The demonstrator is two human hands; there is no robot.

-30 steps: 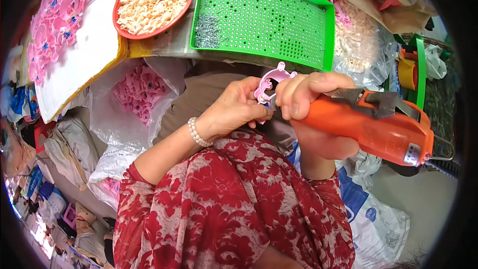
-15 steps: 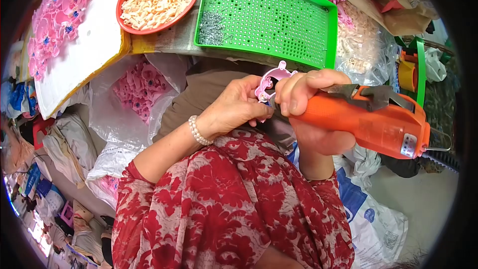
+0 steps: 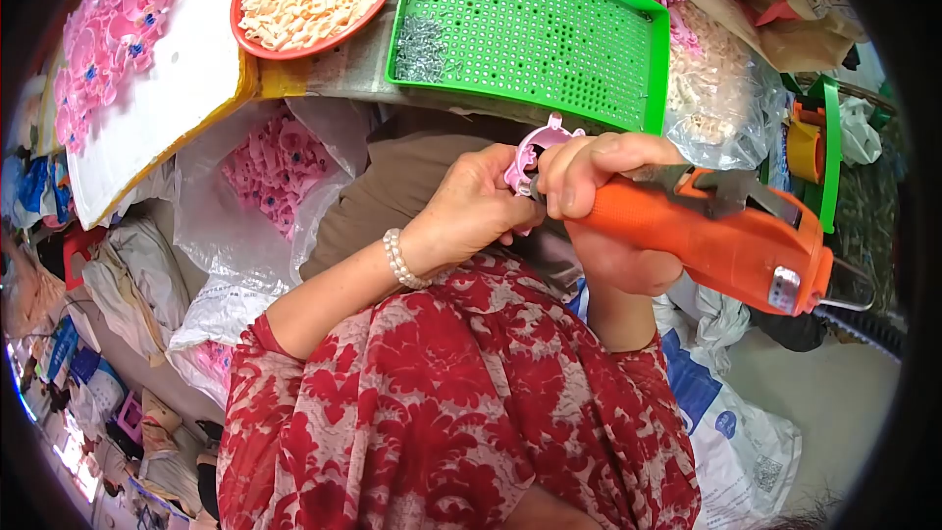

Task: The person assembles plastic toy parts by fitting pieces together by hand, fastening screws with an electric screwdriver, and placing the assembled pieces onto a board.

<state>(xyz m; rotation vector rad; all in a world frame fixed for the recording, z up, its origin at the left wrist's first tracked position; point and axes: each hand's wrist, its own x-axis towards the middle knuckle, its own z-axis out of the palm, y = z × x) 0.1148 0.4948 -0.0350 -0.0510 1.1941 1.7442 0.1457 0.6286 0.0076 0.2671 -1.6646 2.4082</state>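
Note:
My left hand (image 3: 469, 204), with a beaded bracelet at the wrist, is closed on a small pink plastic part (image 3: 528, 155) with a curved, open rim. Wrapped around the front of an orange electric screwdriver (image 3: 702, 236) is my right hand (image 3: 613, 206). The tool points left, its tip meeting the pink part between my two hands; fingers hide the exact contact. Beyond my hands lies a green perforated tray (image 3: 530, 39) with a heap of small metal screws (image 3: 420, 49) in its left corner.
An orange-red bowl (image 3: 235, 15) of cream-coloured small pieces stands left of the tray. Pink parts (image 3: 128, 15) cover a white board (image 3: 177, 88) at far left. A plastic bag (image 3: 211, 226) holds more pink parts. At right hangs a dark coiled cord (image 3: 868, 332) behind the screwdriver.
The screwdriver's rear end has swung slightly down and left, with my right hand following. The pink part has turned a little in my left hand.

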